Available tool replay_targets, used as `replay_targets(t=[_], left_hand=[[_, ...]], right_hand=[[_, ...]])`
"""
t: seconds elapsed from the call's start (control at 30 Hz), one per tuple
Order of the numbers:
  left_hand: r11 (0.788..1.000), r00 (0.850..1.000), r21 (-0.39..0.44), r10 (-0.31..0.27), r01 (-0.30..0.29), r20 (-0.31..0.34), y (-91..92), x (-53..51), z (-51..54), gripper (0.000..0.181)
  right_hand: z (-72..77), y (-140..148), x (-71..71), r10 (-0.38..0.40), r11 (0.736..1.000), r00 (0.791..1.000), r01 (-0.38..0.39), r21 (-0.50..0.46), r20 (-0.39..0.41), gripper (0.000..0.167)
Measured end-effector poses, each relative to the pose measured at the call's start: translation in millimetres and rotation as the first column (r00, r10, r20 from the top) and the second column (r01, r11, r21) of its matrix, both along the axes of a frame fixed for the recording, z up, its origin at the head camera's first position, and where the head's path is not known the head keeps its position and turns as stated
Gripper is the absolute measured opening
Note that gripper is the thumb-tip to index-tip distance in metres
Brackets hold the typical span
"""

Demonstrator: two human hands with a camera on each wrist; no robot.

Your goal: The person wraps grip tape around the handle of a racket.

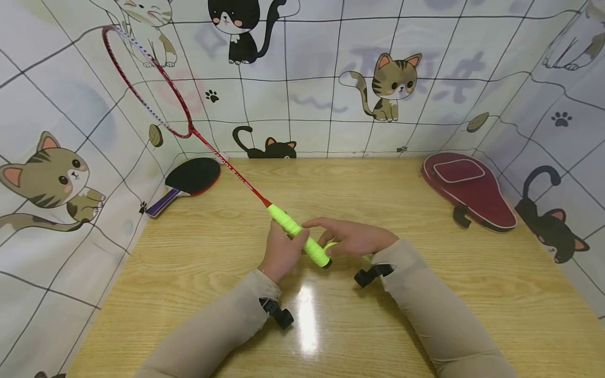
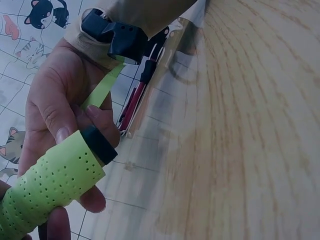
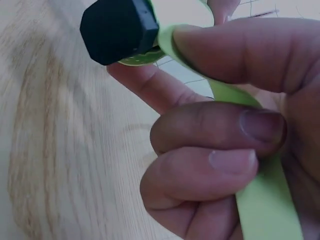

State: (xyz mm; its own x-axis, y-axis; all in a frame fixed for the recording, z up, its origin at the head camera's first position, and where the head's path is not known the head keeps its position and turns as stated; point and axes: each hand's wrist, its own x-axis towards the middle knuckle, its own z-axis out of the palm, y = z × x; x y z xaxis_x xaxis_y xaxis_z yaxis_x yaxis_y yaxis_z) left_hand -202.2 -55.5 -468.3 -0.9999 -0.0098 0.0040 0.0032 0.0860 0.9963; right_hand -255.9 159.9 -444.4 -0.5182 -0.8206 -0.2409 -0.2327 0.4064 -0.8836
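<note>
A badminton racket with a red frame slants up and to the left in the head view, its head raised above the table. My left hand grips its handle, which is wrapped in yellow-green perforated grip tape. At the handle's lower end, a black butt cap sticks out. Close by on the right, my right hand holds the loose tail of the grip tape. In the right wrist view, the curled fingers clasp that strip while the thumb presses it at the handle's end.
On the wooden table, a table tennis paddle with a black face lies at the back left. A dark red paddle case lies at the back right. Cat-printed cloth walls enclose the table's back and sides.
</note>
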Motion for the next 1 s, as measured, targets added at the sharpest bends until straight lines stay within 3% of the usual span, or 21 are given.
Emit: replay_targets(t=[0.13, 0.23, 0.43, 0.7, 1.0], left_hand=[[1.0, 1.0, -0.017, -0.009, 0.009, -0.007, -1.9, 0.4, -0.5, 0.046], [1.0, 1.0, -0.018, -0.019, 0.019, -0.002, -2.7, 0.6, 0.2, 0.059], [0.998, 0.999, 0.044, -0.04, 0.038, 0.03, -3.3, 0.5, 1.3, 0.082], [0.998, 0.998, 0.04, -0.04, 0.038, 0.051, -2.7, -0.5, 0.5, 0.078], [0.996, 0.999, 0.086, -0.019, 0.016, 0.031, -1.0, -2.8, 0.7, 0.082]], right_hand=[[-1.2, -1.7, -1.1, -0.014, 1.0, 0.998, 0.014, 0.001, -0.061, 0.08], [-0.8, -2.5, -1.9, -0.034, 0.999, 0.993, 0.032, -0.018, -0.109, 0.075], [1.4, -1.1, -3.1, -0.046, 0.996, 0.997, 0.041, -0.082, -0.063, 0.06], [2.1, -0.3, -2.6, -0.042, 0.998, 0.999, 0.04, -0.058, -0.03, 0.061], [3.7, -1.8, -2.0, -0.055, 0.998, 0.986, 0.056, 0.004, -0.154, 0.058]])
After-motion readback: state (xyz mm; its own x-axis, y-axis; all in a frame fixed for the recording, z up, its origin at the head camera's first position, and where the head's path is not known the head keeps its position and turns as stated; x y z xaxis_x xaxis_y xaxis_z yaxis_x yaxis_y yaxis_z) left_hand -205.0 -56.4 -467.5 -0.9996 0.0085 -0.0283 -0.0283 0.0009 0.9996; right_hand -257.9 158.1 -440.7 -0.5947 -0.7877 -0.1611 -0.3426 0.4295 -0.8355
